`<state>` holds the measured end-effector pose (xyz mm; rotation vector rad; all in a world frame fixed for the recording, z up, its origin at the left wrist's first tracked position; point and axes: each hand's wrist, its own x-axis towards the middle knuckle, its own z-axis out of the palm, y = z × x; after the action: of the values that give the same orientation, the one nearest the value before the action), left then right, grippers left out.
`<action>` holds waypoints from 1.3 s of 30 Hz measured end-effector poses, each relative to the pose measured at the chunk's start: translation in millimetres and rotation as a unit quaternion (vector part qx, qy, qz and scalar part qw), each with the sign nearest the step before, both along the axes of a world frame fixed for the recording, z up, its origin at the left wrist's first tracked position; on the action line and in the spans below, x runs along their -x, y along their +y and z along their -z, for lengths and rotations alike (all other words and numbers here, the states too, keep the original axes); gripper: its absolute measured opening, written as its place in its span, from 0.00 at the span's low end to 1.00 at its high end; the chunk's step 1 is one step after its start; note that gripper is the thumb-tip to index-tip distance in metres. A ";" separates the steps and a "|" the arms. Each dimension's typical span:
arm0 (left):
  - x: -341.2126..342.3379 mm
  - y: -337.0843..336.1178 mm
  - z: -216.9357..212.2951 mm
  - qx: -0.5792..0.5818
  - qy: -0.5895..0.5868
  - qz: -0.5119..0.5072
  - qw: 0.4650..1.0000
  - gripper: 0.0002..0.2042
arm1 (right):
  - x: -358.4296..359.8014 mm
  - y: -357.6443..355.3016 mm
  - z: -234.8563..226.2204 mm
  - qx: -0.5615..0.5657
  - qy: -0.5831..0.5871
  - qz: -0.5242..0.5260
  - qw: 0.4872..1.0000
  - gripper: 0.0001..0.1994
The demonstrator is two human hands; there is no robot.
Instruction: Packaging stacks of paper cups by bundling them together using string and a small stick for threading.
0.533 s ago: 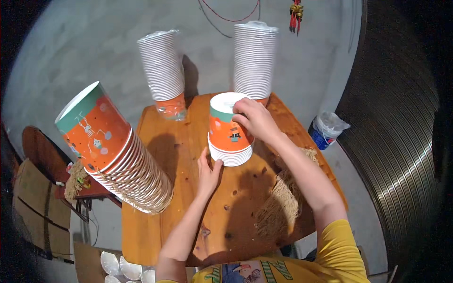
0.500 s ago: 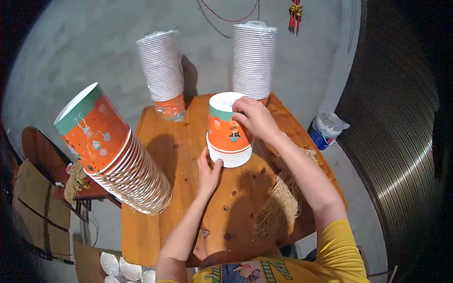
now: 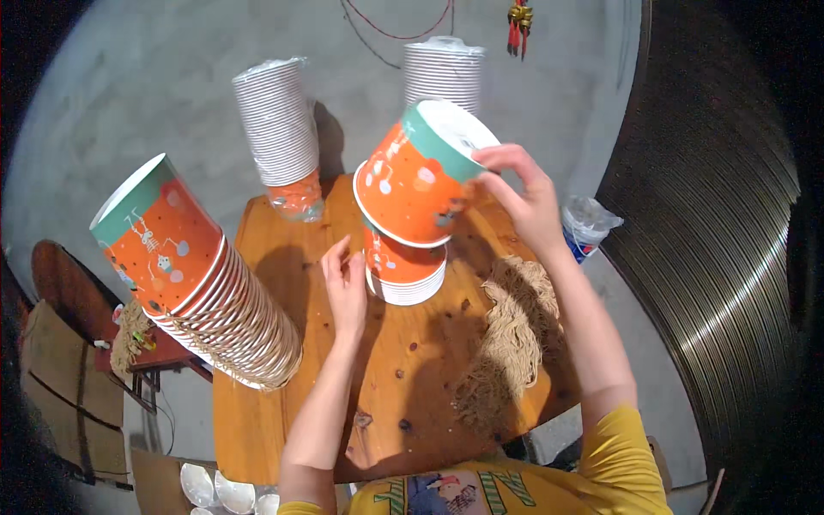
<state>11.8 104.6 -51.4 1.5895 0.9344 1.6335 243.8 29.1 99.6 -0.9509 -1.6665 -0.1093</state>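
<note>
My right hand pinches the base edge of an orange paper cup with a green band. The cup is upside down and tilted, raised above a short stack of the same cups; its lower rim overlaps the stack's top in view, and I cannot tell whether they touch. My left hand is beside the stack's left side, fingers loosely apart and holding nothing. A bundle of tan twine strands lies on the wooden table, partly under my right forearm.
A tall leaning stack of cups, with twine round its rims, stands at the left. Two plastic-wrapped cup stacks, one at back left and one at back centre, rise near the wall. A lined bucket stands beyond the right edge.
My right hand has lifted the top cup up off the short stack and tilted it, uncovering another orange cup beneath. The left hand has come away from the stack's rims.
</note>
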 end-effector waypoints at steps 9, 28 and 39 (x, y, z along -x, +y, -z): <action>-8.7 -93.0 -84.9 0.159 -0.314 0.339 0.872 0.15 | -9.3 -88.5 92.1 -0.021 0.035 0.008 0.999 0.09; 46.2 -121.5 -43.7 0.215 -0.042 0.267 0.938 0.07 | 14.1 -121.0 175.0 0.309 -0.072 -0.102 0.943 0.19; 62.2 -119.1 -40.8 0.229 -0.021 0.307 0.923 0.09 | 24.5 -123.1 180.4 0.392 0.134 -0.175 0.893 0.19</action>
<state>-50.5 -14.6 -10.6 1.3247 0.6365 0.9237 219.3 -94.0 -80.8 -1.1549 -1.5966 0.9659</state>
